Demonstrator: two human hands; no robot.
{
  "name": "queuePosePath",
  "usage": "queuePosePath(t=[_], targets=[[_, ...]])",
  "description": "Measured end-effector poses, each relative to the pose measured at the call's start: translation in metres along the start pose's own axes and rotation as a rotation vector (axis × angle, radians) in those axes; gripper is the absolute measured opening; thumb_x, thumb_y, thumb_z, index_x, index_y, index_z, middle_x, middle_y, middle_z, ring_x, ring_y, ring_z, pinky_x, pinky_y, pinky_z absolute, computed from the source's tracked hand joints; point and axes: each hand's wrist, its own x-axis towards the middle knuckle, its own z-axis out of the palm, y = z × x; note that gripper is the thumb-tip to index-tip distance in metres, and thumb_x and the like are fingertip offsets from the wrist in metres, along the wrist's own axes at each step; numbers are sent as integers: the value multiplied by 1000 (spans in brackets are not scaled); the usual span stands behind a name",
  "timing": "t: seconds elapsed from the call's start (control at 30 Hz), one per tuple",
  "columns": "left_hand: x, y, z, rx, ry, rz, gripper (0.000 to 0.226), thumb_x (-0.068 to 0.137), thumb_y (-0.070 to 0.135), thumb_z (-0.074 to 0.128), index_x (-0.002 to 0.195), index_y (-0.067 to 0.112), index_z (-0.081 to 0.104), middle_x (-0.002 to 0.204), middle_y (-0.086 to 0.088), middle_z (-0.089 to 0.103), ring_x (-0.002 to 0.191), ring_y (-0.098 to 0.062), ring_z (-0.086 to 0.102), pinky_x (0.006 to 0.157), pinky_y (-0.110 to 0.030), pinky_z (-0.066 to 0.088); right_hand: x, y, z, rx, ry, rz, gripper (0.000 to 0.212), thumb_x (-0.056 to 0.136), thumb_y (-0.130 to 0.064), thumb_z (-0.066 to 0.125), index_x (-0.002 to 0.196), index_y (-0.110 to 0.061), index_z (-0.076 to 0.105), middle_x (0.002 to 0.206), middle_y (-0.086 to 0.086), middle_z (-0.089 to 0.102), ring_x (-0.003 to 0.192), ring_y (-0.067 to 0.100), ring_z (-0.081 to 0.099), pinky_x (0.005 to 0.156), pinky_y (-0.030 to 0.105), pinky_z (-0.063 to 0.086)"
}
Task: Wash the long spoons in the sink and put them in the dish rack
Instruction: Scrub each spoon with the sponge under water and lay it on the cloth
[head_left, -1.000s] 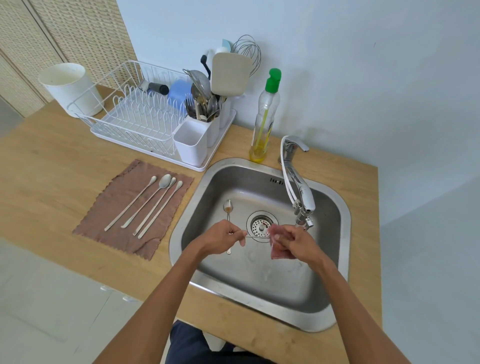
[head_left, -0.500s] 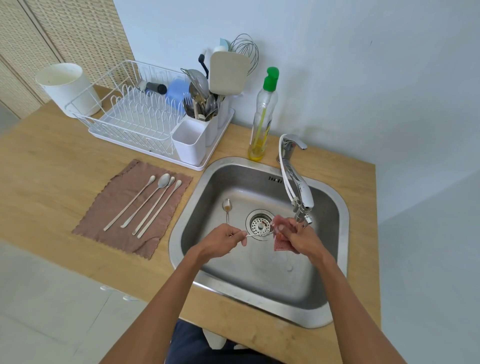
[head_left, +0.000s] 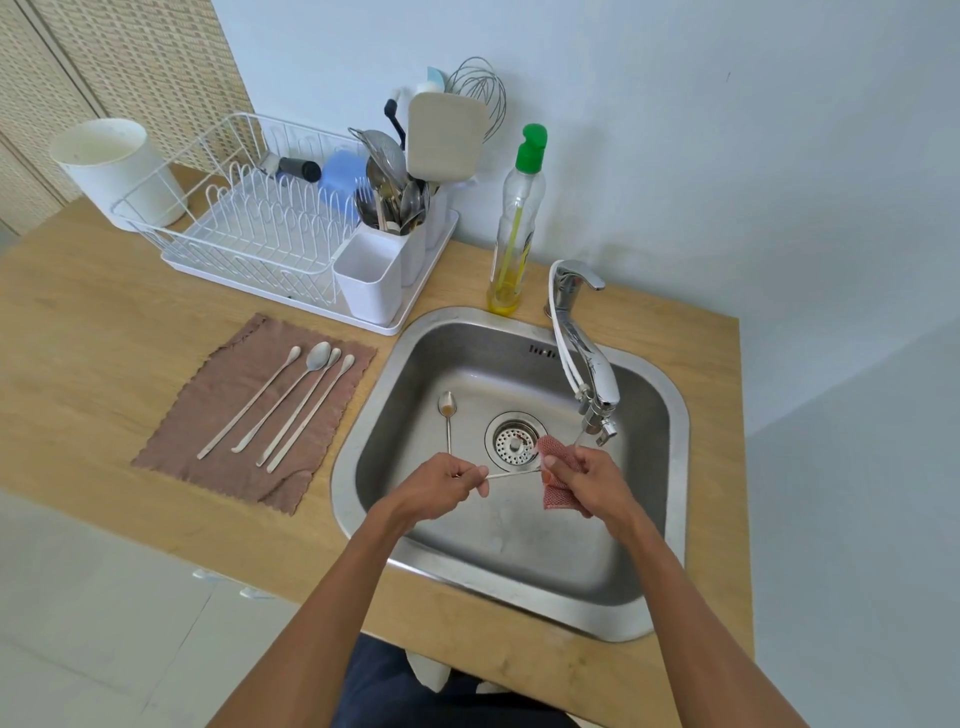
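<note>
Over the sink (head_left: 670, 415), sunk into the right half of the worktop (head_left: 78, 322), the left hand (head_left: 441, 486) has its grip pinched tight on one end of a long spoon (head_left: 511, 474). The right hand (head_left: 587, 478) has its grip curled round a pink scrub cloth (head_left: 558, 467) that wraps the spoon's other end; that end is hidden in the cloth. The spoon's long axis runs left to right, roughly along the worktop's front edge, just in front of the drain (head_left: 516, 441) and below the tap (head_left: 587, 358).

A second long spoon (head_left: 448, 415) lies on the sink floor just left of the drain, bowl towards the back edge, handle running to the front until the left hand covers it.

Four more long spoons (head_left: 291, 405) lie side by side on a brown cloth (head_left: 223, 452) left of the sink, near the front edge. They lie slantwise, bowls towards the back right and handle tips towards the front left.

The white dish rack (head_left: 244, 223) stands along the back edge, its cutlery cups at its right end, the rear ones full of utensils. A soap bottle (head_left: 517, 228) stands between rack and tap
</note>
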Motion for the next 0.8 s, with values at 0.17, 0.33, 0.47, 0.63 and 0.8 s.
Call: queuePosePath(t=[0.17, 0.33, 0.47, 0.63, 0.8], targets=[[-3, 9, 9, -34, 13, 5, 42, 103, 42, 46, 88, 15, 74, 57, 3, 34, 45, -8, 25, 43, -18, 24, 4, 12, 6, 104, 143, 30, 26, 103, -23, 52, 82, -18, 68, 61, 5, 63, 37, 11, 43, 39, 25, 35], [-6, 0, 20, -173, 17, -44, 41, 104, 39, 46, 88, 13, 72, 53, 6, 27, 47, -10, 18, 44, -22, 17, 4, 13, 5, 244, 64, 67, 19, 101, -14, 55, 100, -8, 73, 80, 9, 74, 52, 13, 58, 43, 23, 43], [-11, 0, 13, -150, 38, -26, 42, 103, 40, 47, 88, 12, 74, 54, 6, 26, 48, -11, 18, 45, -23, 18, 6, 10, -8, 104, -13, 8, 17, 95, -23, 67, 91, -12, 78, 83, 4, 77, 73, 13, 70, 60, 21, 51], [-16, 7, -6, -4, 16, 20, 43, 102, 44, 48, 89, 15, 77, 56, 4, 27, 46, -9, 23, 47, -21, 25, 6, -7, -30, -103, -279, -15, 15, 94, -13, 67, 80, -13, 73, 66, -11, 71, 62, -3, 64, 60, 9, 45], [-11, 19, 1, -16, 17, 29, 43, 104, 42, 43, 85, 17, 72, 56, 5, 33, 45, -6, 27, 43, -16, 28, 16, -3, -19, 97, -88, -9, 8, 89, -15, 73, 83, -20, 73, 87, 1, 77, 87, 16, 72, 87, 32, 53]])
